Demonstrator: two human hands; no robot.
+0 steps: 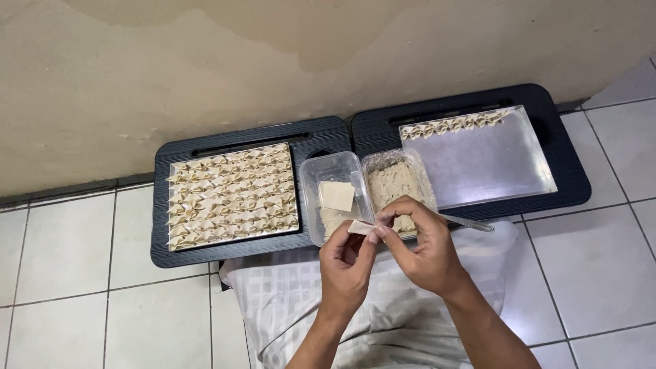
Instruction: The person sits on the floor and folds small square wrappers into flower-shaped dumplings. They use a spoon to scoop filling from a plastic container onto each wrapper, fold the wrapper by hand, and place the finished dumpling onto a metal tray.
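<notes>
Pale dough is what both hands are busy with: the left hand [348, 263] and the right hand [420, 249] meet just above the person's lap, and their fingers [383, 222] pinch a small wrapper [361, 227] between them, held in the air just in front of the two clear tubs. Neither hand is loose; both are closed on that one thin piece, the left from below and the right from above. The nearer risk, to my eye, is the wrapper itself: it looks thin and soft, and a pinch too hard or a pull from two sides could tear it or squeeze the filling out at the edge. The tub of wrappers [333, 198] and the tub of filling [400, 184] sit touching each other at the front edge where the two black lap trays [232, 247] meet, and a knock from a wrist could tip them toward the lap. A spoon handle [471, 223] pokes out to the right of the right hand and could be caught by the forearm. The full tray of folded pieces [234, 195] on the left is packed tight, so anything dropped there would crush its neighbours; the metal tray [485, 160] on the right holds only one row along its far edge.
</notes>
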